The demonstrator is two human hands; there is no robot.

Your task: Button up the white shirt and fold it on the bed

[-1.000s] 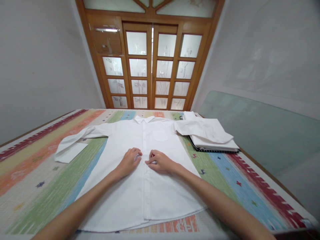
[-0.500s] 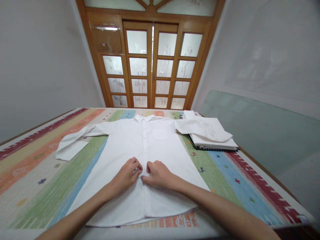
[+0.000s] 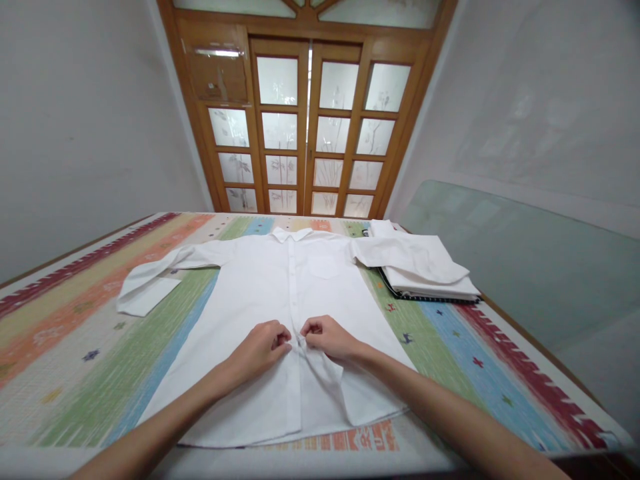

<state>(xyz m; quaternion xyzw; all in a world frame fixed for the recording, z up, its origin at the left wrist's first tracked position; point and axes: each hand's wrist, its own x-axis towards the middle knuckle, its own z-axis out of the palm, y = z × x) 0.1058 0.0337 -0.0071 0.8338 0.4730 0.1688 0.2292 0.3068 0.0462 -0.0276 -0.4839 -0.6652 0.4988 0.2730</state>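
Note:
A white long-sleeved shirt (image 3: pixel 260 287) lies front side up, collar away from me, sleeves spread to both sides. My left hand (image 3: pixel 267 343) is at the button placket in the lower half, its thumb and fingers pinched on the shirt's edge. Just beside it, my right hand (image 3: pixel 327 337) pinches the other front edge and holds it slightly raised. Below my hands the two front panels part, and the right one is folded back at its edge. Whether a button sits between my fingertips is hidden.
Under the shirt is a striped, patterned cloth (image 3: pixel 95 360) covering the table. A stack of folded white cloth (image 3: pixel 440 283) with a black dotted edge sits at the right, the right sleeve over it. A pale green panel (image 3: pixel 525 260) leans by the right wall; wooden glazed doors (image 3: pixel 307 127) stand behind.
My right hand has closed on the shirt's front edge and lifted it, so the lower front now gapes open and folds. The left hand remains at the placket.

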